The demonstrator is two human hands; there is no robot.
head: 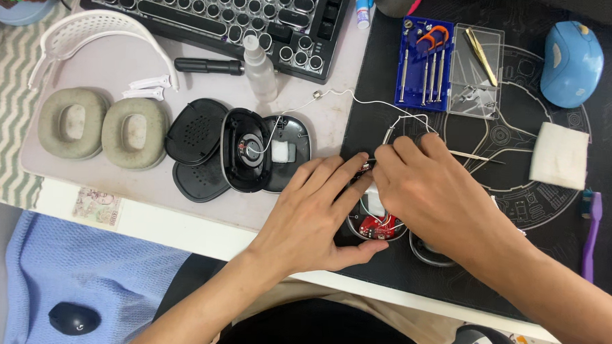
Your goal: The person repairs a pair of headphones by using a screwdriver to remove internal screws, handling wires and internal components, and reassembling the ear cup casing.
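My left hand [316, 213] rests on the black desk mat [519, 267], fingers closed around an opened headphone ear cup with a red circuit board [377, 226] inside. Just right of it, my right hand [431, 186] pinches a small metal tool or part [387, 135] over that cup. A thin white wire [336, 93] runs from the cup area to another dismantled ear cup [252, 150], whose black speaker sits to the left. A second grey shell [428, 254] lies partly hidden under my right wrist.
Two grey ear cushions [104, 127], a white headband [97, 32], a black keyboard [216, 16] and a small spray bottle [261, 69] lie at left. A blue screwdriver case [424, 64], tweezers [481, 56], a blue mouse [571, 62], a white cloth [559, 155] and a purple brush [591, 233] lie at right.
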